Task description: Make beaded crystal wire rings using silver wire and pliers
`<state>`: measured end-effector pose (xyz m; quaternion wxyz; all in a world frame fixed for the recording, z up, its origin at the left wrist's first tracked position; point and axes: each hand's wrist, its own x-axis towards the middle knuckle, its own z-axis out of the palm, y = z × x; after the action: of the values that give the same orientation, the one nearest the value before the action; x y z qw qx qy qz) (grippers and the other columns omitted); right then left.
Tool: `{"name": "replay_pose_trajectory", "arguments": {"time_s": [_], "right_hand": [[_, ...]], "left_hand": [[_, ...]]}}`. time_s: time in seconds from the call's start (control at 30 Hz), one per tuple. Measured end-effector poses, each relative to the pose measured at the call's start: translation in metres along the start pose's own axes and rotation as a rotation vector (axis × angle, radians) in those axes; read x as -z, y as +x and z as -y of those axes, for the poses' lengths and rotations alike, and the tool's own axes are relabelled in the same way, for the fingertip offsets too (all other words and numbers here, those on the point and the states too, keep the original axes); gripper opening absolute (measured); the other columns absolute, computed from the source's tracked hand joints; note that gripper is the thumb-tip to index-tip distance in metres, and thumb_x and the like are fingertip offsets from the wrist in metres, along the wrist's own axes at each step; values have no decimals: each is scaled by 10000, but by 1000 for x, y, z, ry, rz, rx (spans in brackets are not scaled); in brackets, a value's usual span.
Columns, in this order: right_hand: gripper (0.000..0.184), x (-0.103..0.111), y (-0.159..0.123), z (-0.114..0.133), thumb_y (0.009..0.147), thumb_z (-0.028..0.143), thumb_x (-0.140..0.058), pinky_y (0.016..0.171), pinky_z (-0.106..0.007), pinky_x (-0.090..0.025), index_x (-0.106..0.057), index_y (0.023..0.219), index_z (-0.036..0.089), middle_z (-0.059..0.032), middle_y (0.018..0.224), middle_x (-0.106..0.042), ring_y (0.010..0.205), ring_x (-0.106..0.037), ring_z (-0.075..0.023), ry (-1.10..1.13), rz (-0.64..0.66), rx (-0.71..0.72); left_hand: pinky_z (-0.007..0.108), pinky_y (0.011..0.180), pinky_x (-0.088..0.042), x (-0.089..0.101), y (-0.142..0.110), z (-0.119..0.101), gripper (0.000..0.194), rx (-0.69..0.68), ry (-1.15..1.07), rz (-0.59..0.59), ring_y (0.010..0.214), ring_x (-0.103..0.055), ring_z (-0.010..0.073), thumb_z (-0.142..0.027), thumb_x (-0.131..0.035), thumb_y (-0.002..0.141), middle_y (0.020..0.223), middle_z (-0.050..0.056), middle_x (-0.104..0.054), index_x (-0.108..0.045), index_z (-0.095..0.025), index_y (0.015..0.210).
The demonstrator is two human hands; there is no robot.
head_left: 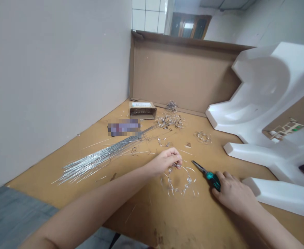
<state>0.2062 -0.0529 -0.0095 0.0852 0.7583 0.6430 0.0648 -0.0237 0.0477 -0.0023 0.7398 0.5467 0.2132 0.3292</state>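
Note:
Pinched between the fingers of my left hand [170, 160] is a ring of thin wire [189, 180] strung with clear beads, its loose wire ends sticking outward. The ring hangs just above or rests on the table; I cannot tell which. My right hand [232, 190] is wrapped around the teal and black handles of a pair of pliers [211, 177]. Their pointed jaws aim up and left, apart from the ring. Left of my left hand lies a bundle of straight silvery wires [97, 159]. Beyond it sits a small beaded wire piece [163, 142].
Another beaded wire piece [203, 137] and a pile of beaded wire [171, 121] lie farther back. An open cardboard box [143, 112] stands beside a blurred-out item [124, 127]. White foam blocks [264, 155] border the right, a cardboard wall [183, 72] the back. Wire scraps are scattered about.

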Motion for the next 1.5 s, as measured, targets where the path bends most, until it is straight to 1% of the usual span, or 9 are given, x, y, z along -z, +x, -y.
{"name": "replay_pose_trajectory", "arguments": {"time_s": [0.13,0.33,0.4,0.47,0.53,0.7,1.0,1.33,1.5], "right_hand": [[313,-1,1,-7,736,377,-396,580,-313,-345,-511,967,200,-89,873,-578,797,-576,-267,114,39,-2],[224,7,-10,-17,725,325,-415,529,-267,-368,-463,905,199,-44,750,-589,623,-572,-188,285,-42,-46],[274,18,-19,-15,717,311,-442,536,-266,-375,-455,971,211,-25,728,-584,604,-565,-179,255,-112,22],[328,31,-27,-10,692,312,-486,577,-283,-382,-466,1009,229,-30,802,-588,662,-567,-190,157,-251,151],[295,42,-34,-3,694,309,-496,607,-302,-376,-497,979,237,-31,808,-580,697,-558,-203,50,-359,253],[261,56,-38,10,674,270,-499,596,-319,-348,-525,929,217,-39,759,-561,681,-529,-216,-98,-460,332],[241,58,-38,18,678,292,-492,588,-317,-304,-552,897,209,-66,730,-555,666,-502,-226,-139,-428,310],[213,56,-41,17,682,260,-473,532,-291,-277,-540,882,235,-30,674,-551,599,-517,-197,-112,-420,301],[181,55,-42,16,665,279,-480,476,-276,-260,-548,831,256,-13,625,-558,547,-531,-193,-66,-335,237]], "left_hand": [[234,661,-370,0,0,-1,216,1,7,-6,609,-513,81,-324,-578,714,666,-6,-548,-452,-150,705],[229,636,-362,-1,-1,-3,182,-3,45,-32,607,-521,84,-300,-548,729,661,-12,-540,-446,-153,697],[224,624,-357,-2,-1,-2,162,-11,83,-51,608,-517,83,-287,-529,740,659,-13,-537,-447,-153,699],[219,621,-353,-2,-1,-2,145,-27,136,-75,616,-506,83,-270,-518,746,654,-13,-536,-447,-153,701],[216,623,-354,-3,-1,-3,132,-36,181,-99,624,-493,83,-258,-508,750,650,-15,-532,-444,-153,702],[207,615,-357,-8,-3,-7,119,-22,224,-135,610,-475,79,-248,-494,753,639,-26,-518,-435,-159,699],[213,624,-364,-5,-1,-2,131,-35,235,-104,634,-481,89,-268,-504,754,665,-17,-527,-442,-161,709],[222,654,-355,-7,-3,-5,110,-72,214,-88,628,-473,87,-229,-500,763,655,-17,-526,-450,-154,701],[230,686,-359,-7,-4,-6,124,-122,225,-57,663,-478,91,-249,-491,784,683,-10,-516,-456,-149,720]]}}
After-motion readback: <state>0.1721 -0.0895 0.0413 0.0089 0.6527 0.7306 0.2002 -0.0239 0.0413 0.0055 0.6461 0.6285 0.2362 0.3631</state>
